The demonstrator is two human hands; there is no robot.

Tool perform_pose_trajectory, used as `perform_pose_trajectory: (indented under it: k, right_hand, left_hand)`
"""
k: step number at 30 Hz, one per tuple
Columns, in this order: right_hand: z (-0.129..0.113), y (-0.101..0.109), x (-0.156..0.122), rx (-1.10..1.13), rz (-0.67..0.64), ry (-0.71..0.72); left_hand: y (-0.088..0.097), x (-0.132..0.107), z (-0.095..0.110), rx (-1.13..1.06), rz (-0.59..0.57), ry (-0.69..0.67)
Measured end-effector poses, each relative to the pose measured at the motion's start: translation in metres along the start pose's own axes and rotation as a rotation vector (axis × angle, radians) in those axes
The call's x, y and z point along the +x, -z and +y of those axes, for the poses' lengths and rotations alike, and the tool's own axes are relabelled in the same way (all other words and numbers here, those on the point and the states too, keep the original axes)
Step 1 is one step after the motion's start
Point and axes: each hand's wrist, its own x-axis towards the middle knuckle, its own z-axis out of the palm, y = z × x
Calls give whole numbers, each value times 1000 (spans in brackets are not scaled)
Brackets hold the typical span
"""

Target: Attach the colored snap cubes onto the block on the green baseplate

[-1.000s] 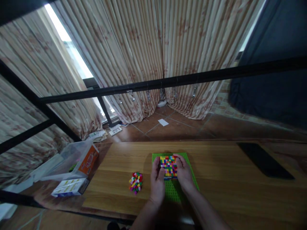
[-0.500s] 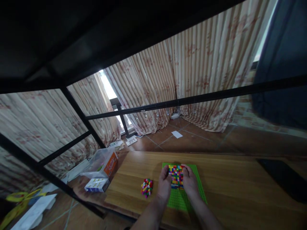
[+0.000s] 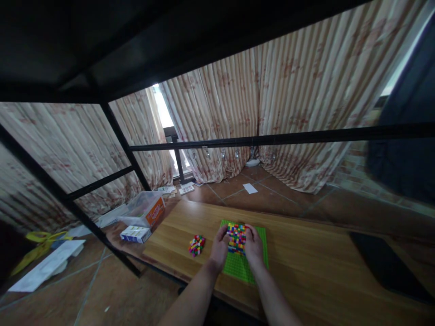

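A green studded baseplate (image 3: 239,267) lies on the wooden table (image 3: 306,262). On its far half sits a square block of small multicoloured bricks (image 3: 237,237). My left hand (image 3: 219,249) presses against the block's left side with fingers curled around its edge. My right hand (image 3: 254,246) holds the block's right side the same way. A small loose heap of coloured bricks (image 3: 196,245) rests on the table to the left of my left hand.
A clear plastic box with an orange carton (image 3: 146,213) and a white-and-blue box (image 3: 135,233) sit at the table's left end. A black flat object (image 3: 387,267) lies at the right. Black metal frame bars (image 3: 272,138) cross overhead; curtains hang behind.
The camera has pulled back and tilted, so the table looks smaller and more floor shows at left. Both hands stay clamped on either side of the brick block.
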Motion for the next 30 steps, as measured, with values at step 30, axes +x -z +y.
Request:
perform_pose_trajectory:
  k: [30]
  right_hand:
    - [-2, 19, -14, -17, -7, 41]
  left_hand:
    - [-4, -18, -16, 11, 53, 109]
